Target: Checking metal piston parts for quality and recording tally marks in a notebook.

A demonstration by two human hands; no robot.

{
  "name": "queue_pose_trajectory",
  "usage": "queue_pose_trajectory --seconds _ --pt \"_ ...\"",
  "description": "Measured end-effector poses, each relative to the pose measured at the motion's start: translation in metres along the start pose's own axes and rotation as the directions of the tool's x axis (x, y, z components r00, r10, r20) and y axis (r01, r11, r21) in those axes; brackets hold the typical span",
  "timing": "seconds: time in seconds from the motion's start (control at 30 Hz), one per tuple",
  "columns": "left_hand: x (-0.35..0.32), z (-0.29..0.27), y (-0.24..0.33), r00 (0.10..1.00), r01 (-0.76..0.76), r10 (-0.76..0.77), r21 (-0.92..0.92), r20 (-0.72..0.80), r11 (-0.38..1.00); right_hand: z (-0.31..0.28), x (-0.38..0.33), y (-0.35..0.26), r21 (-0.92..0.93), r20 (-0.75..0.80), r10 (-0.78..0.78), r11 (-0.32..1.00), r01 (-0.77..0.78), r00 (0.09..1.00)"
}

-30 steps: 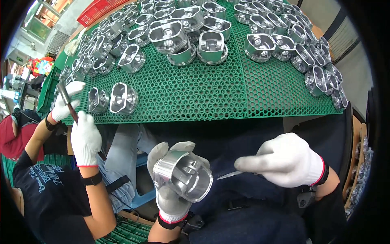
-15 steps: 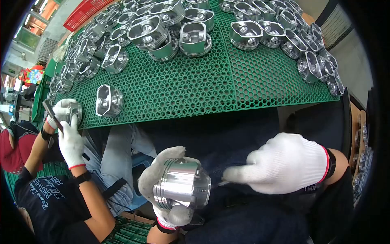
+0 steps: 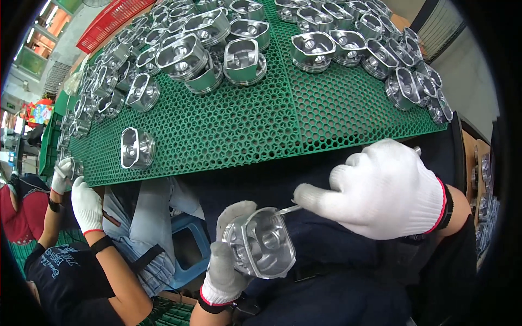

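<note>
A shiny metal engine piston (image 3: 267, 243) is held in my gloved left hand (image 3: 224, 274), low in front of me. Its hollow, open side is tilted up and to the right, and my thumb and fingers wrap round its ringed end. My gloved right hand (image 3: 383, 193) is closed round a thin metal hand tool (image 3: 288, 209). The slim tip reaches left to the piston's upper rim and seems to touch it. Most of the tool is hidden in my fist, so its exact kind is unclear.
A green honeycomb-mat table (image 3: 234, 127) spans the far side, with many pistons (image 3: 312, 50) crowded at its back. One lone piston (image 3: 137, 148) stands near the front edge. At left, a co-worker's gloved hands (image 3: 87, 205) work, beside a blue stool (image 3: 190, 252). A red crate (image 3: 109, 24) stands behind.
My left hand has turned the piston so its hollow side now faces me. My right hand has moved up slightly, bringing the tool's tip to the rim. The co-worker's hands have lowered.
</note>
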State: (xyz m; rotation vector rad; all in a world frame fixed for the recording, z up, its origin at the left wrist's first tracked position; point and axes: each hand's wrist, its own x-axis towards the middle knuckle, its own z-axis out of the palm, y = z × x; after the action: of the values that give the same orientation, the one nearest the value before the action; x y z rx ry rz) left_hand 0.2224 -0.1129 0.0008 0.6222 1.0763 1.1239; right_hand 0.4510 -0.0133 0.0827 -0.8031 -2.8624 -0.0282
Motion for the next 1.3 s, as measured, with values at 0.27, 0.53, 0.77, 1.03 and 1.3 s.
queue_pose_trajectory --seconds 0.27,0.53,0.77,1.03,1.3 --pt "0.001 -0.013 0.002 0.946 0.273 -0.211 -0.255 0.246 0.928 0.001 0.005 -0.004 -0.123 -0.040 -0.063 0.991 0.057 0.997" --pt "0.001 -0.003 0.006 0.775 0.600 -0.179 -0.617 0.606 0.509 0.018 0.005 0.005 0.303 -0.302 0.055 0.952 0.042 0.952" --pt "0.010 -0.005 0.009 0.746 0.620 -0.165 -0.583 0.645 0.524 0.033 -0.009 0.017 0.642 -0.220 0.268 0.764 -0.068 0.938" --pt "0.012 -0.020 0.018 0.911 0.265 -0.100 -0.383 0.400 0.885 -0.005 0.001 0.030 0.431 -0.565 -0.301 0.686 0.586 0.768" --pt "0.023 -0.092 0.049 0.868 -0.385 0.274 -0.211 -0.414 0.898 0.040 -0.099 0.028 0.778 -0.617 0.262 0.061 0.625 0.742"
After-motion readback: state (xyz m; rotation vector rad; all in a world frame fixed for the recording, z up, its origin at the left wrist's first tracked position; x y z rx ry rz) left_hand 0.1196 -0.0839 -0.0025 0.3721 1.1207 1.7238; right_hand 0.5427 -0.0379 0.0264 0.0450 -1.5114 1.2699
